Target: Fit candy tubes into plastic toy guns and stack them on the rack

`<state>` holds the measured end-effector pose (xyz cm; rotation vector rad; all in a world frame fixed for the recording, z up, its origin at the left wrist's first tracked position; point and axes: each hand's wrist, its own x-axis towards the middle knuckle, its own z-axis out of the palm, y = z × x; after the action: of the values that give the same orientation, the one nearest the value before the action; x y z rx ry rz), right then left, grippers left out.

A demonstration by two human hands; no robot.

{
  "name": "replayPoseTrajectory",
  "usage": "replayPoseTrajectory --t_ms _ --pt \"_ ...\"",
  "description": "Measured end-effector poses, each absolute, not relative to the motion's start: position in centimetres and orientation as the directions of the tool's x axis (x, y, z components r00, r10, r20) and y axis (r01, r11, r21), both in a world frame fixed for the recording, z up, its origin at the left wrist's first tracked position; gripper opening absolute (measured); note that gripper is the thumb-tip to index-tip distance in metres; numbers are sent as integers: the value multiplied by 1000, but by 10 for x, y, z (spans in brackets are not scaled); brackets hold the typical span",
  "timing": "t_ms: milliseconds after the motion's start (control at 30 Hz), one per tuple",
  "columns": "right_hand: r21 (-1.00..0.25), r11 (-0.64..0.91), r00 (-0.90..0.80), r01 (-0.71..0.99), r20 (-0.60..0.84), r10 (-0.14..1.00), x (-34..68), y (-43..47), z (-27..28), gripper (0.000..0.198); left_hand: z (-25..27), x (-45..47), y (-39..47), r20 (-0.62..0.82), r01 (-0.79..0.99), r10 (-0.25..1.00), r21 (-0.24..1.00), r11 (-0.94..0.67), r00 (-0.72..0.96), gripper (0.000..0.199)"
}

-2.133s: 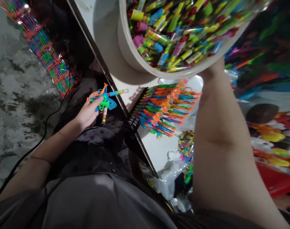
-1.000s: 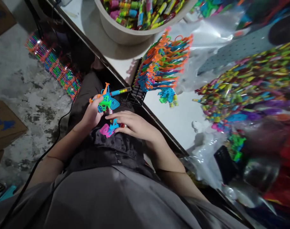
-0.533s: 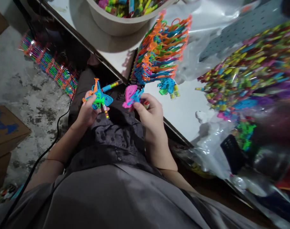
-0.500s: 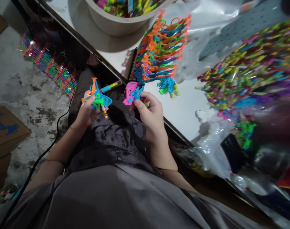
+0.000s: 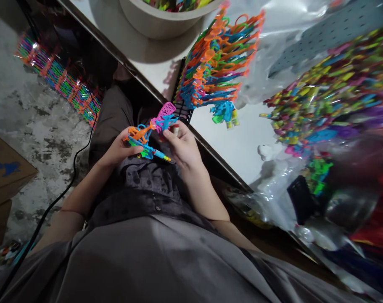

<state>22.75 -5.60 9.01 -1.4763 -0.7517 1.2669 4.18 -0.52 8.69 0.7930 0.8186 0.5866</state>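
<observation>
Above my lap, my left hand [image 5: 120, 149] is closed around a cluster of orange, green and blue plastic toys [image 5: 139, 134]. A clear tube of coloured candies [image 5: 162, 155] sticks out of that cluster toward the right. My right hand [image 5: 187, 150] pinches a pink and blue plastic toy [image 5: 166, 111] with a lattice wing. Its lower part is hidden by my fingers, and a small red-capped tube [image 5: 176, 128] shows beside my thumb. The two clusters meet or overlap between my hands; whether they are joined I cannot tell.
On the white table [image 5: 232, 151] stands a row of stacked colourful toys [image 5: 216, 63]. A basin [image 5: 166, 23] of candy tubes is behind, and a large candy-tube pile [image 5: 330, 92] lies right. Bagged toys [image 5: 60, 80], a black cable [image 5: 72, 181] and a cardboard box [image 5: 10, 172] are left.
My hands have come together, bringing the pink and blue toy against the orange cluster. The left cluster has turned, so its candy tube now points down to the right.
</observation>
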Motion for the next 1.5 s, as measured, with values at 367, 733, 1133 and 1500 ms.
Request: replayPoseTrajectory --t_ms 367,733,1133,1500 --pt "-859 -369 225 -355 -462 858 214 -50 73 55 79 47 -14 -468 -297 742 709 640 481 44" --pt "-906 -358 291 -228 -414 862 192 -58 67 52 73 51 -30 -509 -163 728 757 632 459 56" --pt "-942 -333 171 -32 -333 927 242 -65 79 43 91 22 -1 -449 10 740 858 514 501 49" --pt "-888 -366 185 -278 -424 887 214 -57 84 42 71 18 0 -385 -99 774 863 495 503 60"
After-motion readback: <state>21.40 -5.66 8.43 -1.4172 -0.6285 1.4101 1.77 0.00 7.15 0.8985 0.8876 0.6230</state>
